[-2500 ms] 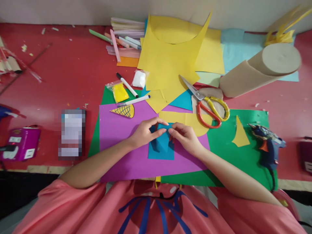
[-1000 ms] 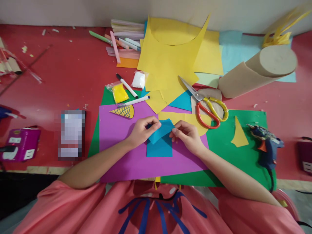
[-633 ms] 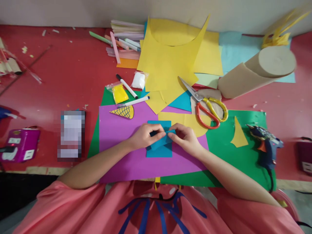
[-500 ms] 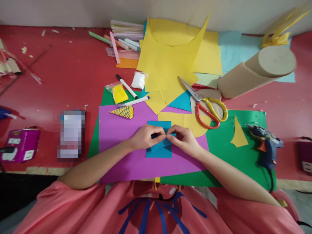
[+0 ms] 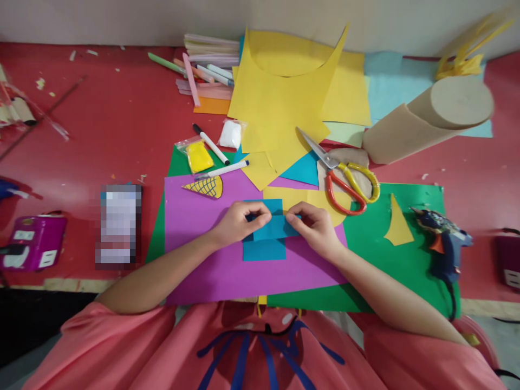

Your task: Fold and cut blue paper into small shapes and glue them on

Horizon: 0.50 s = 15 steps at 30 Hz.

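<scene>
A small blue paper piece (image 5: 273, 228) is pinched at its left end by my left hand (image 5: 238, 223) and at its right end by my right hand (image 5: 311, 227). Both hands hold it just above a larger blue paper rectangle (image 5: 264, 249) that lies flat on a purple sheet (image 5: 195, 238). The purple sheet rests on a green sheet (image 5: 385, 265). A yellow ice-cream-cone cutout (image 5: 206, 186) lies on the purple sheet's upper left.
Red-and-yellow scissors (image 5: 343, 173) lie right of the hands. A blue glue gun (image 5: 444, 241) rests at the green sheet's right edge. Yellow paper sheets (image 5: 284, 92), markers (image 5: 211, 143), a beige foam roll (image 5: 430, 119) and a purple box (image 5: 34, 238) sit around.
The small blue piece was held tilted and folded between both hands; now it is turned level, stretched sideways between the fingertips over the flat blue rectangle.
</scene>
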Motion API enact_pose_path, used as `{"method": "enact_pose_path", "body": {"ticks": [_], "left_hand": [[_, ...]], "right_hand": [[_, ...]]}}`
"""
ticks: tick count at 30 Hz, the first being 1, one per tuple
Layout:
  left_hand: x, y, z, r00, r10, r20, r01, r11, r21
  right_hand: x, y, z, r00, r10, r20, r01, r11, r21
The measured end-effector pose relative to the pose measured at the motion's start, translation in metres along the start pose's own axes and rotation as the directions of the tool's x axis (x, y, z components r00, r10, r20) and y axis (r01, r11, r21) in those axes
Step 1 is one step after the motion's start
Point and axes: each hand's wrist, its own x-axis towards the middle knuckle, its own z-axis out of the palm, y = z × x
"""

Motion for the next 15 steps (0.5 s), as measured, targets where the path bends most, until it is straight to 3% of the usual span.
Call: {"method": "enact_pose_path", "body": {"ticks": [7,15], "left_hand": [[-0.0003,-0.0046,0.0029,0.994,-0.006,-0.113,-0.006,0.994,-0.111],[-0.0020,-0.0035,0.0031,0.989,-0.024,-0.149,0.009,0.995,-0.098]], "right_hand": [[0.0012,0.0023,-0.0004,0.998,0.053,-0.020,-0.051,0.993,0.110],[0.0020,0.0029,-0.0024,0.995,0.093,-0.030,-0.088,0.986,0.142]]}}
